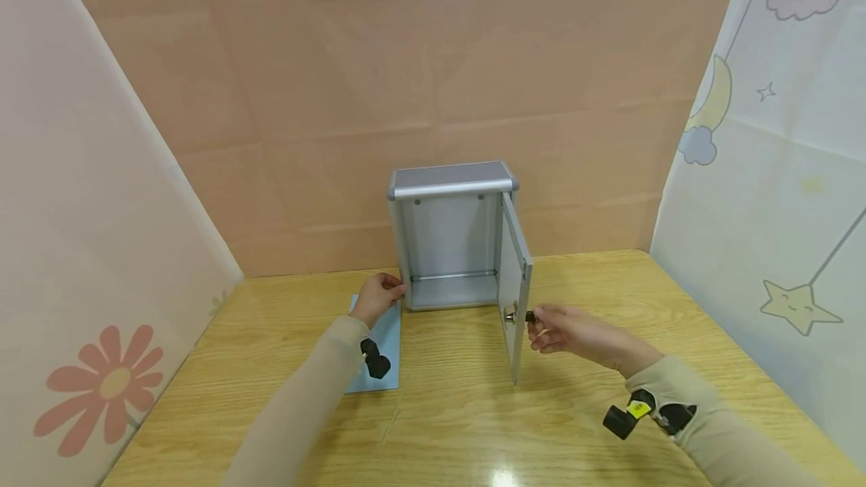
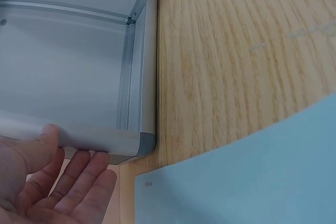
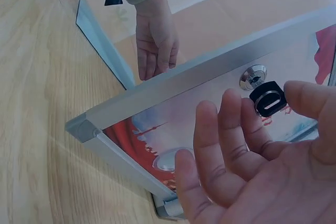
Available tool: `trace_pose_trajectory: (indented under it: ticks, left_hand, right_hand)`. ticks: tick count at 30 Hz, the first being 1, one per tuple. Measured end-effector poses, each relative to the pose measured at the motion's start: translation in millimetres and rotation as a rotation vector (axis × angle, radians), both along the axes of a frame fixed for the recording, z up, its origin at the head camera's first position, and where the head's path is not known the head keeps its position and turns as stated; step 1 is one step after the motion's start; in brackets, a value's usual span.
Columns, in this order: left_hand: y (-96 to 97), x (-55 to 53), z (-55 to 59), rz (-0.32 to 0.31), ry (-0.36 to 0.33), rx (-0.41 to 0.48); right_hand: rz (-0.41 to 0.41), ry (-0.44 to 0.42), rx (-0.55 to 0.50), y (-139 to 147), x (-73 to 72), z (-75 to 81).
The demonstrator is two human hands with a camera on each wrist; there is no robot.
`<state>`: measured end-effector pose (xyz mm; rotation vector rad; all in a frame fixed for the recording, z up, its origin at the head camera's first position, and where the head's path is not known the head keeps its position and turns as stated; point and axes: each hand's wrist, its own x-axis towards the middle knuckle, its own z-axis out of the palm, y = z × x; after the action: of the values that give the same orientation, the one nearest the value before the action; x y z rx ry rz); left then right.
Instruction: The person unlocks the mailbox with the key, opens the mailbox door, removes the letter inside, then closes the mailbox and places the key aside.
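Note:
A silver metal box (image 1: 453, 177) stands upright, its hinged door (image 1: 512, 261) swung out on the right side. With thumb on the front rim and fingers against the outer side, my left hand (image 1: 377, 299) holds the box's left wall (image 2: 94, 136). My right hand (image 1: 578, 333) is at the outer face of the door. Between thumb and forefinger it pinches a black-headed key (image 3: 269, 99), which sits at the round lock (image 3: 254, 76); the other fingers are loosely bent. On the door's inner side the lock's back part (image 1: 510, 313) shows. Colourful printing covers the door's outer face.
A light blue sheet (image 1: 384, 352) lies on the wooden table (image 1: 446, 412) left of the box, partly under my left arm. An orange-brown covering (image 1: 325, 96) hangs behind the box. Patterned pale sheets stand at the left (image 1: 101, 171) and right (image 1: 764, 209).

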<state>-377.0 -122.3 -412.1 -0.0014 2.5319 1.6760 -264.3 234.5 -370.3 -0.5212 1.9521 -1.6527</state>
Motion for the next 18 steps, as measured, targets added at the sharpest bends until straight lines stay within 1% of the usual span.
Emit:
trace_pose_trajectory:
  ticks: [3,8,12,18]
  left_hand:
    - [-0.6,-2.3,-0.9,-0.007,0.010,-0.009]
    - [-1.8,-6.8,-1.0,-0.010,0.018,-0.021]
    - [-4.4,-9.9,-1.4,-0.010,0.010,-0.017]
    - [-5.3,-11.3,-3.6,-0.012,0.003,-0.003]
  right_hand:
    - [0.007,-0.002,-0.006,-9,-1.3,-0.9]
    - [0.014,-0.001,0.018,-26,-5.6,-0.9]
    - [0.025,-0.004,0.020,-45,-13.9,0.1]
    - [0.013,-0.036,0.001,-71,-27.7,-0.1]
